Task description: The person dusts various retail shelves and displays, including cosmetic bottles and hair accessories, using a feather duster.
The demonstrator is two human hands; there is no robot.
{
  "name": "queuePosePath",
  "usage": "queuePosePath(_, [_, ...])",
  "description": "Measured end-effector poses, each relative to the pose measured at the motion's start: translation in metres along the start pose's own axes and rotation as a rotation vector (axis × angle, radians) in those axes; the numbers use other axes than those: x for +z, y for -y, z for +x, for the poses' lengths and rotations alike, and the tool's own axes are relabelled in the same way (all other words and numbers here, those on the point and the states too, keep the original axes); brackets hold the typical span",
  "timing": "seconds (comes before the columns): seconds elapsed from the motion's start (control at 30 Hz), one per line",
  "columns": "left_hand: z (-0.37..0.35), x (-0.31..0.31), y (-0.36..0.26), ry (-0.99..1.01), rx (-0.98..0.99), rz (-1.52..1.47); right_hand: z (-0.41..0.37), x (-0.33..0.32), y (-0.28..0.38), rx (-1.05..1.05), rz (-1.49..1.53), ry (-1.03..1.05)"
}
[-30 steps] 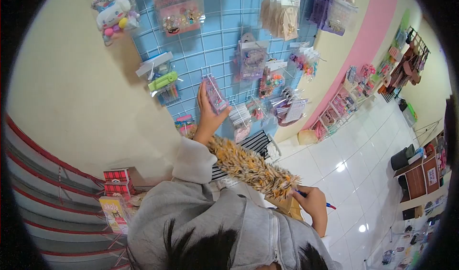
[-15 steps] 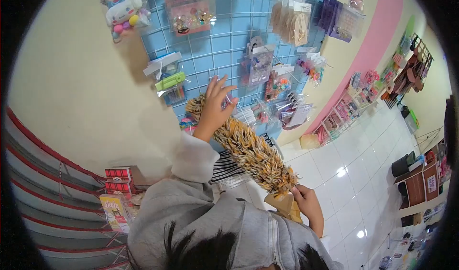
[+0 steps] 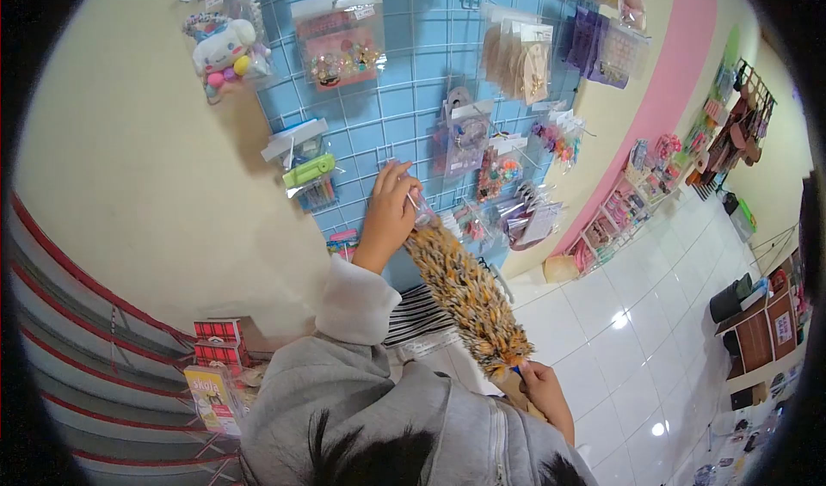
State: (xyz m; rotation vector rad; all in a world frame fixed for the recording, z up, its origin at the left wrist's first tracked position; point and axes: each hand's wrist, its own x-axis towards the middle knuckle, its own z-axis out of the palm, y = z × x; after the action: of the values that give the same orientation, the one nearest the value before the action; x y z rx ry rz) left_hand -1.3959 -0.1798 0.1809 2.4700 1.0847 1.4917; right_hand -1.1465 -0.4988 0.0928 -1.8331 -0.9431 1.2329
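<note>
A fluffy yellow, brown and grey duster (image 3: 473, 292) slants across the middle of the view. My right hand (image 3: 548, 393) grips its handle at the lower end, where a bit of blue shows. Its upper end lies beside my left hand (image 3: 389, 218), near the blue wall panel. The fingers of my left hand are bent around a small clear plastic packet (image 3: 421, 207) by a hook on the white wire grid (image 3: 361, 107). What is inside that packet is mostly hidden by the hand.
Bagged accessories hang around the grid, among them a packet with a green item (image 3: 308, 171), a bead packet (image 3: 340, 43) and beige cards (image 3: 516, 56). Red-edged grey shelves (image 3: 95, 374) stand at left. White floor tiles (image 3: 615, 314) and more display racks (image 3: 624, 198) lie at right.
My left hand has gone from raised, spread fingers to fingers closed on the packet. The duster's upper end has moved down and right, out from behind the left wrist.
</note>
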Motion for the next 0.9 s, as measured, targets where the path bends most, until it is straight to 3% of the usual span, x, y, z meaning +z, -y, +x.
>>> queuePosePath(0.13, [0.001, -0.005, 0.0, 0.05, -0.025, -0.023, -0.008, -0.033, 0.005, -0.102, -0.056, -0.08])
queuePosePath(0.37, [0.003, -0.008, 0.003, 0.043, -0.056, -0.127, -0.056, -0.119, 0.015, -0.034, -0.205, -0.023])
queuePosePath(0.47, [0.002, -0.008, 0.006, 0.02, -0.108, -0.272, -0.081, -0.157, 0.001, 0.016, -0.039, -0.03])
queuePosePath(0.6, [-0.002, -0.005, 0.012, 0.03, -0.028, -0.126, -0.108, -0.179, -0.012, -0.1, 0.097, -0.162])
queuePosePath(0.7, [-0.004, -0.004, 0.008, 0.015, -0.061, -0.138, -0.097, -0.169, -0.033, -0.134, 0.284, -0.5])
queuePosePath(0.73, [-0.002, -0.007, 0.002, 0.001, -0.089, -0.186, -0.086, -0.174, -0.051, -0.187, 0.309, -0.439])
queuePosePath(0.8, [0.001, -0.012, -0.009, -0.011, -0.124, -0.227, -0.057, -0.17, -0.079, -0.295, 0.433, -0.584])
queuePosePath(0.83, [0.002, -0.015, -0.013, -0.006, -0.132, -0.22, -0.055, -0.16, -0.062, -0.348, 0.496, -0.653])
queuePosePath(0.87, [0.003, -0.017, -0.017, -0.002, -0.14, -0.212, -0.059, -0.158, -0.041, -0.329, 0.501, -0.489])
queuePosePath(0.9, [0.004, -0.021, -0.022, 0.016, -0.127, -0.162, -0.055, -0.16, -0.037, -0.357, 0.476, -0.474])
